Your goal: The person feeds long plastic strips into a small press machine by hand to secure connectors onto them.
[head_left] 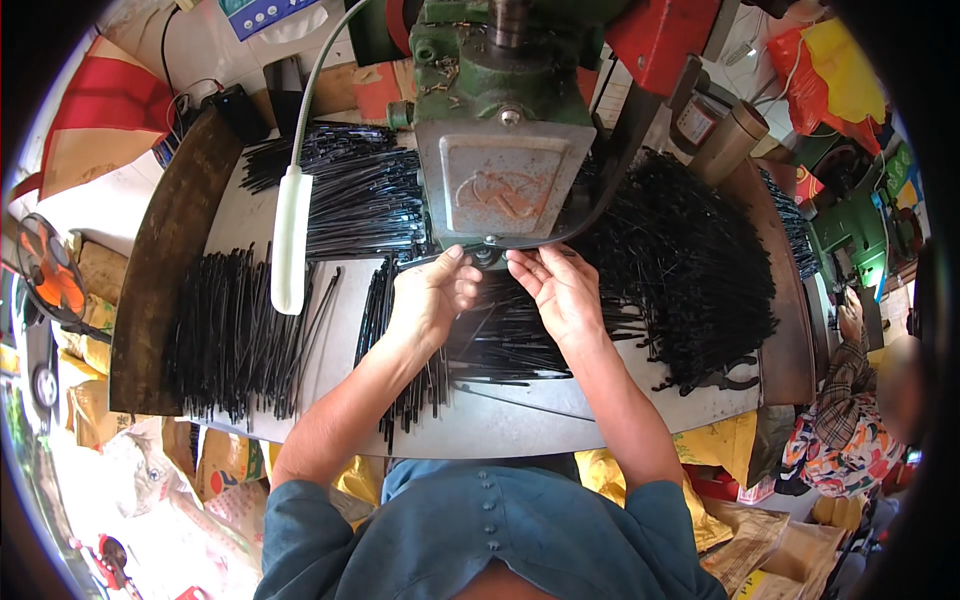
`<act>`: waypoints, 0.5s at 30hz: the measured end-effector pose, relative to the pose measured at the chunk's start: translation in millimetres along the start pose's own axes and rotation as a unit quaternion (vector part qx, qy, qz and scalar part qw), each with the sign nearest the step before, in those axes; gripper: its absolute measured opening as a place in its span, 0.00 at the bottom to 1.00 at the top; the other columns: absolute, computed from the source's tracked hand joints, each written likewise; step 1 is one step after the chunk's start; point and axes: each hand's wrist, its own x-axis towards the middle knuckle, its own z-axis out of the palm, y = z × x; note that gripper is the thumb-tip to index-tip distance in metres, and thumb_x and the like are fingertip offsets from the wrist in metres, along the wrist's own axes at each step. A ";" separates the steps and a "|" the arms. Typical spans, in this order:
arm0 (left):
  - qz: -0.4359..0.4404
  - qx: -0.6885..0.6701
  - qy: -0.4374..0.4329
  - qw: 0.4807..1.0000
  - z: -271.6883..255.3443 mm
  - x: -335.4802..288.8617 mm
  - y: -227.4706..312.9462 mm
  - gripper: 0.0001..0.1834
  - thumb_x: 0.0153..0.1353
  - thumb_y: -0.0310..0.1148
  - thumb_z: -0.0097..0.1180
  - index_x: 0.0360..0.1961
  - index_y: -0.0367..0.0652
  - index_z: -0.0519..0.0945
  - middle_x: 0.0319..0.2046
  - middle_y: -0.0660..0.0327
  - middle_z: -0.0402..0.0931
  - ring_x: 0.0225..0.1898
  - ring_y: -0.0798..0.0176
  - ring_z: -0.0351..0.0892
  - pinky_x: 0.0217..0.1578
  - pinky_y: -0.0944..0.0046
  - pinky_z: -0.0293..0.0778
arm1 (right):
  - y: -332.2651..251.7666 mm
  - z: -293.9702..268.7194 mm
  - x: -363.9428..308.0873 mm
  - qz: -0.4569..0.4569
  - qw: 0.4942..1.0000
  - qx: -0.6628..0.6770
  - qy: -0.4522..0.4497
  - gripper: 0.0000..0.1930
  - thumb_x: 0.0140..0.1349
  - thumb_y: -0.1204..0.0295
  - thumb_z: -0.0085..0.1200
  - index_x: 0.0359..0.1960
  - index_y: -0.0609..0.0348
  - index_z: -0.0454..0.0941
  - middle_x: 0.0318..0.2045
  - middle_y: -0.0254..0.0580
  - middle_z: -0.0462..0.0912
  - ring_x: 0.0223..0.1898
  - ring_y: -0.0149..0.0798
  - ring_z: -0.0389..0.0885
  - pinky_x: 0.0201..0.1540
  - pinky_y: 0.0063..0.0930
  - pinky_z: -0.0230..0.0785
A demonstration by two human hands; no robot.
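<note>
My left hand [437, 292] is closed just under the machine head, thumb and fingers pinching a thin black rod [415, 263] whose end sticks out to the left. My right hand [560, 290] is a short way to the right, its fingertips pressed together at the same spot; what they grip is hidden. Between the hands sits the small dark tool [487, 257] of the green press-like machine [515, 85], below its grey front plate [510, 185]. Under my hands lie more black rods [510, 345] on the metal table [480, 425].
Bundles of rods lie at left [230, 340] and far left [360, 190]; a tangled heap [690, 290] fills the right. A white lamp [290, 240] hangs at left. Raised brown side walls [165, 290] bound the table. At far right another person [845, 430] works beside a green machine [850, 235].
</note>
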 end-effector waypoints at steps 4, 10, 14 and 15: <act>-0.004 -0.001 0.010 1.000 1.0 -0.5 -1.1 0.10 0.54 0.33 0.50 0.27 0.34 0.72 0.19 0.57 0.73 0.15 0.69 0.69 0.16 0.74 0.63 | 1.1 0.0 -0.9 0.001 1.000 -0.002 0.012 0.06 0.58 0.76 0.42 0.32 0.69 0.68 0.32 0.52 0.73 0.35 0.46 0.76 0.40 0.34 0.73; 0.016 0.010 0.003 1.000 -2.9 0.8 3.7 0.10 0.53 0.32 0.51 0.27 0.33 0.72 0.19 0.56 0.74 0.15 0.69 0.69 0.15 0.73 0.64 | 4.5 0.6 2.9 -0.008 1.000 0.005 -0.013 0.06 0.58 0.77 0.41 0.32 0.69 0.67 0.31 0.53 0.73 0.35 0.47 0.76 0.40 0.34 0.73; 0.018 0.022 0.005 1.000 -4.0 4.3 0.3 0.10 0.53 0.32 0.51 0.26 0.33 0.72 0.19 0.56 0.74 0.15 0.69 0.69 0.16 0.74 0.65 | 3.0 0.9 1.9 0.000 1.000 -0.008 0.013 0.06 0.58 0.77 0.41 0.32 0.69 0.67 0.31 0.53 0.73 0.36 0.47 0.76 0.40 0.34 0.73; 0.015 0.022 0.002 1.000 -2.7 4.1 -0.5 0.10 0.53 0.32 0.51 0.26 0.33 0.72 0.19 0.56 0.74 0.15 0.69 0.69 0.16 0.74 0.65 | 1.5 -0.4 1.5 -0.004 1.000 -0.010 0.015 0.06 0.58 0.77 0.41 0.32 0.69 0.68 0.31 0.54 0.74 0.36 0.47 0.76 0.40 0.35 0.73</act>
